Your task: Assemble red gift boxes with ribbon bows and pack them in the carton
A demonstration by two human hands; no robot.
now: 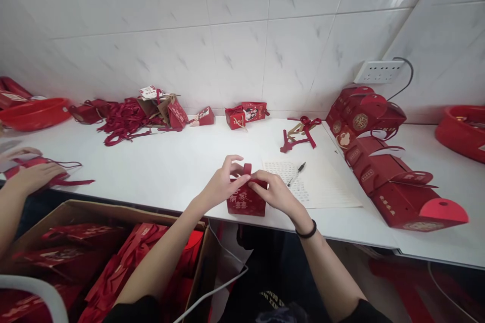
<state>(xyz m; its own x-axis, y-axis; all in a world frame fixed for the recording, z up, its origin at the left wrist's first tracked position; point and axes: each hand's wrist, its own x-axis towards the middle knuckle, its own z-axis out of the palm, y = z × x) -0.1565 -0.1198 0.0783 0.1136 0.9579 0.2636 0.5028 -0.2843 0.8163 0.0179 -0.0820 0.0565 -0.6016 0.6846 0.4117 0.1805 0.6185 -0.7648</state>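
A small red box with pale lettering stands upright at the front edge of the white table, a red ribbon loop rising from its top. My left hand is at the top left of the box, thumb and fingers closed around the ribbon's base. From the right, my right hand pinches at the box's top edge, with its fingertips close to my left thumb. What exactly lies between the fingertips of each hand is too small to tell.
Red boxes line the right side. A pen lies on written paper. Ribbons are heaped at the back left. A carton of red items stands below the table edge. Another person's hands work at far left.
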